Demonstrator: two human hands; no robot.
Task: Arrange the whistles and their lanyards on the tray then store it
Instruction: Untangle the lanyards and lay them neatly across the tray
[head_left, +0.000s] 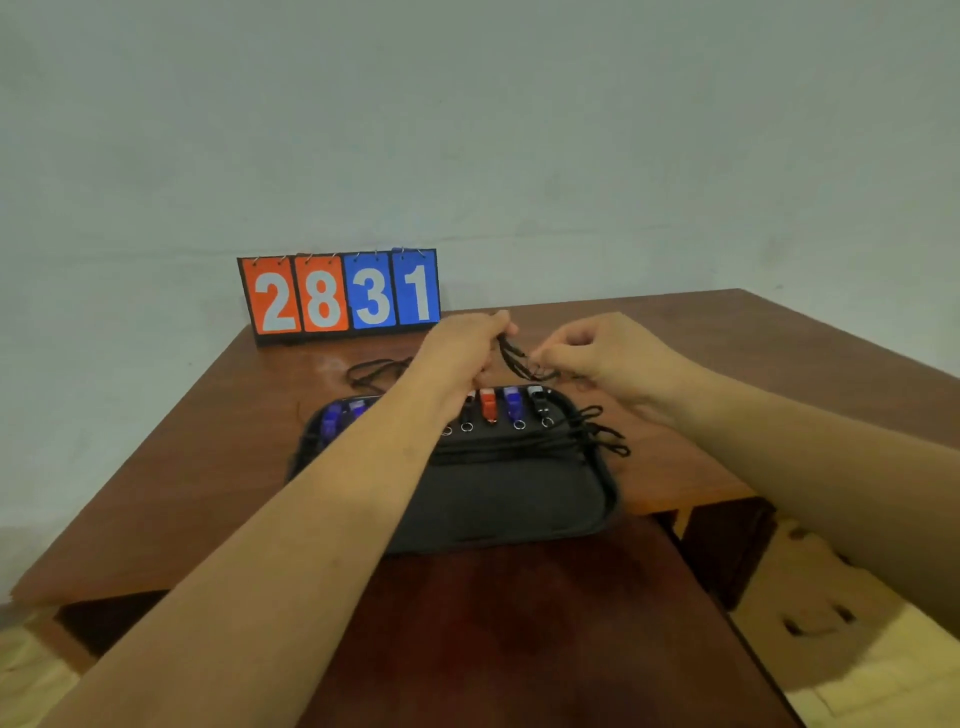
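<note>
While both hands hover above the dark tray (498, 499) on the wooden worktop (218, 467), left hand (457, 353) and right hand (597, 353) fingers pinch a black lanyard (511, 358); whistles (488, 404) line the tray's far edge.

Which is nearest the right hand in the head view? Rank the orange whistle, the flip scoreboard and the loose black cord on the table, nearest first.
1. Orange whistle, on the dark tray just below the right hand.
2. Loose black cord, left, beyond the left hand.
3. Flip scoreboard, far left by the wall.
</note>
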